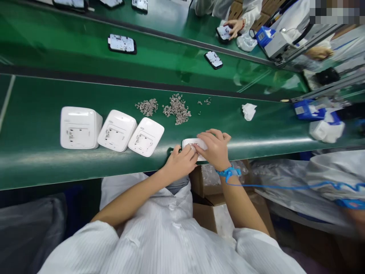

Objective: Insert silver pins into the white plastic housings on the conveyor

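Note:
A white plastic device housing (196, 142) lies at the front edge of the green bench, partly covered by my hands. My left hand (182, 161) has its fingers bent in against the near left side of the housing. From the right, my right hand (214, 148) wraps over the housing, thumb and fingers pressed on its face. Whether a small part sits between the fingertips is hidden. A blue wrist strap (229, 172) with a coiled cord circles my right wrist. Heaps of small metal pieces (177, 109) lie just beyond my hands.
Several white housings, one of them here (114, 130), stand in a row at left. A crumpled white tissue (249, 111) lies at right. Black-framed circuit boards (122, 43) rest on the green conveyor (171, 57) behind. A co-worker's hand (234, 27) holds another board across the line.

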`<state>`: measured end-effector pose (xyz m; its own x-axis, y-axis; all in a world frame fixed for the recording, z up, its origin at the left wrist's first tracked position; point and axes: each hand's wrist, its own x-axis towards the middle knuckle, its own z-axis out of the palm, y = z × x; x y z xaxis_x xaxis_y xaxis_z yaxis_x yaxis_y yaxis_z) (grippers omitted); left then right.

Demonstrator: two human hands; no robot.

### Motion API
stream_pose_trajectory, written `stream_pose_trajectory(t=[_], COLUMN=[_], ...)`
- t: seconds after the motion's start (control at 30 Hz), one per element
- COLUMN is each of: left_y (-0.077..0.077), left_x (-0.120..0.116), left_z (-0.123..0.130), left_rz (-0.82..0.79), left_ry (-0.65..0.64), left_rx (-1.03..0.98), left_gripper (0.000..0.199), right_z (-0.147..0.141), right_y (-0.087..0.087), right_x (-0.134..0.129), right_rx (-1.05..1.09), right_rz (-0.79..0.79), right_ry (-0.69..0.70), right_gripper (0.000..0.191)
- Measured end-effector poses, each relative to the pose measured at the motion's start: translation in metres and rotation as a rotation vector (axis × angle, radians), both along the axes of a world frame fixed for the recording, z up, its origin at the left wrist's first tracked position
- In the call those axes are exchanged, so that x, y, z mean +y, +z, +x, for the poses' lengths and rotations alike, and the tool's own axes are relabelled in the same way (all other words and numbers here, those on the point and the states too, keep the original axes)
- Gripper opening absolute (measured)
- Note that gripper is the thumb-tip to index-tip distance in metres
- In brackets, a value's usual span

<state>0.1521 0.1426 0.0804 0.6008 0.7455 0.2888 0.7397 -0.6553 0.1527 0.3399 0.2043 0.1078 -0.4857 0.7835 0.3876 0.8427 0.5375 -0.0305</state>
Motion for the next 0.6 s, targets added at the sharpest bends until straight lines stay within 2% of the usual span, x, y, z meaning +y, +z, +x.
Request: stream_pose_trajectory(t=[0.1, 0.23, 0.3, 0.37, 0.43, 0.5, 0.53, 0.6], left_y=[0.003, 0.008, 0.014, 0.020, 0.021, 0.019, 0.017, 0.014], left_x=[-0.019, -0.042, -0.048, -0.048, -0.043, -0.031, -0.024, -0.010], left_z=[-0.013, -0.032, -0.046, -0.066, -0.091, -0.117, -0.129, -0.146], left_rz=[0.001, 0.027, -0.012, -0.003, 0.136, 0.279, 0.287, 0.174], left_ry=[0.054, 0.132, 0.120, 0.175, 0.379, 0.672, 0.812, 1.019], left_rx=[0.043, 0.065, 0.003, -0.114, -0.221, -0.277, -0.288, -0.274], left_gripper=[0.041, 0.039, 0.032, 0.023, 0.023, 0.030, 0.036, 0.048], right_z=[-0.026, -0.069, -0.084, -0.094, -0.102, -0.108, -0.111, -0.116], right_y=[0.000, -0.002, -0.003, -0.005, -0.009, -0.013, -0.016, -0.021], right_x=[-0.032, -0.072, -0.083, -0.092, -0.100, -0.109, -0.112, -0.117], right_rx=[0.126, 0.364, 0.414, 0.402, 0.337, 0.288, 0.288, 0.348], right_rz=[0.040, -0.129, -0.183, -0.187, -0.188, -0.178, -0.172, -0.155], right_ry=[-0.075, -0.086, -0.109, -0.139, -0.152, -0.159, -0.155, -0.129], right_gripper=[0.019, 0.015, 0.018, 0.020, 0.025, 0.032, 0.034, 0.032])
